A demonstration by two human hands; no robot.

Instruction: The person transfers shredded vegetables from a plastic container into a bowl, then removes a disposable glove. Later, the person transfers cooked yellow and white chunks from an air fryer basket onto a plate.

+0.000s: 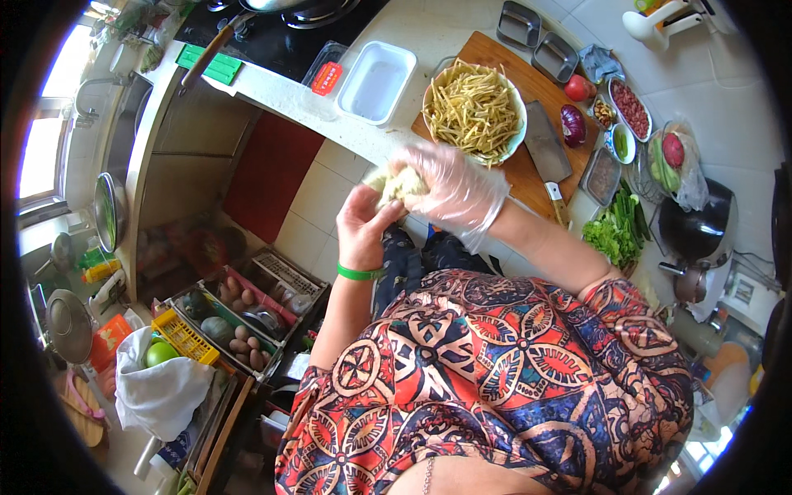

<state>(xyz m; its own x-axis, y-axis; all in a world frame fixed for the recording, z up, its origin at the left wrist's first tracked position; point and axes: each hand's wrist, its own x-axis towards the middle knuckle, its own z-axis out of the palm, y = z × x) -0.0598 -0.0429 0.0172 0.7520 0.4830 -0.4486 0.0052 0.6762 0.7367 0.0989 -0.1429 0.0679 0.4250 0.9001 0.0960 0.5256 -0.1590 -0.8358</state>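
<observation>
My left hand (364, 226), bare and with a green band at the wrist, grips a pale yellowish clump of food (405, 184) from the near left side. My right hand (455, 182) wears a clear plastic glove and closes over the same clump from the right. Both hands are held in front of the counter edge, just below a bowl (521, 127) heaped with yellowish food strips (476, 111). That bowl rests on a wooden cutting board (492, 52). A cleaver (547, 145) lies on the board to the bowl's right. The fingers partly hide the clump.
A white plastic tub (376, 83) stands left of the bowl, near a stove (284, 46) with a pan handle (213, 52) jutting over the edge. To the right are a red onion (573, 125), a tomato (578, 88), ground meat (630, 110) and lettuce (609, 235). Crates (278, 352) sit low left.
</observation>
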